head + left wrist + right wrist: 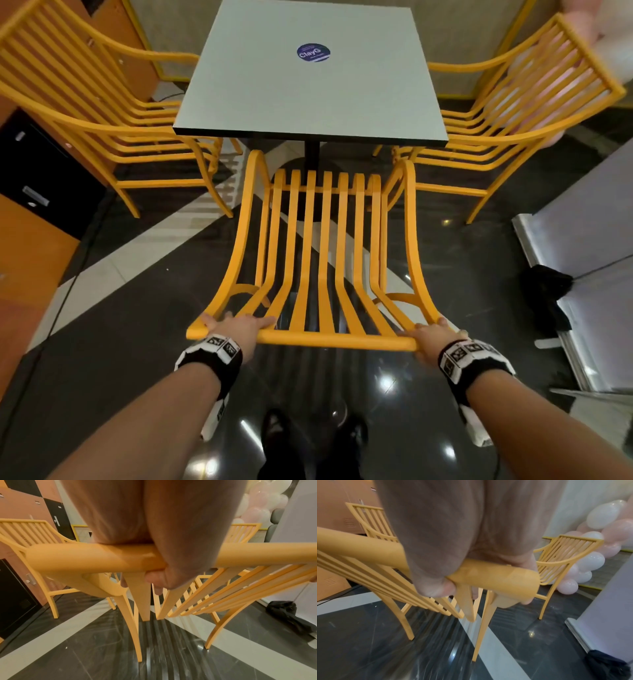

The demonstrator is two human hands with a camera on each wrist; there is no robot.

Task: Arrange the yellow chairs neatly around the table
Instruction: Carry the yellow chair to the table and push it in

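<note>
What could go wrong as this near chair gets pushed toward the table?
The near chair is gripped at its top rail by the left hand and right hand. Its front corners sit close to the left chair and right chair, so they may snag. The glossy floor could let it slide unevenly.

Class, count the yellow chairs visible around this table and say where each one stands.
3. One chair at the table's left side, one at its right, one at the near side, held by both hands. The far side is out of view.
</note>
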